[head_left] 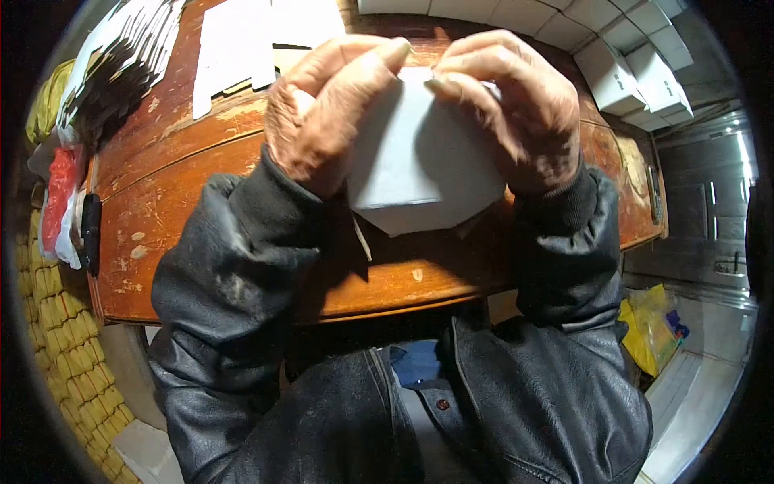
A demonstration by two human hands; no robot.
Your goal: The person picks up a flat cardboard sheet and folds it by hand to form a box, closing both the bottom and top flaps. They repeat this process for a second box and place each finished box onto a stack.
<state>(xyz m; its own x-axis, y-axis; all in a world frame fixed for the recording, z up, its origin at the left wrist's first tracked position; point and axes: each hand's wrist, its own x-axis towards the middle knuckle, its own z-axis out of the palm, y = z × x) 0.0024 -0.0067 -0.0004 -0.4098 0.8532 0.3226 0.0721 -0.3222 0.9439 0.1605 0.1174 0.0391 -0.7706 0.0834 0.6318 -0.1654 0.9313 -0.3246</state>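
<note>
A white cardboard box (pixel 419 165) is held up over the wooden table, in front of my chest. At its far left edge my left hand (pixel 322 113) is closed, thumb and index finger pinching the card. My right hand (pixel 520 109) pinches the far right edge in the same way, its fingertips close to those of the left. Between the hands, the near face of the box shows plain white, with a slanted lower flap or side. The box's underside and the exact fold under my fingertips are hidden.
Flat white card pieces (pixel 234 48) lie on the worn wooden table (pixel 161 218). A stack of card blanks (pixel 133 48) fills the far left corner. White boxes (pixel 609 77) are piled at the far right. A red plastic bag (pixel 62 194) hangs beside the left edge.
</note>
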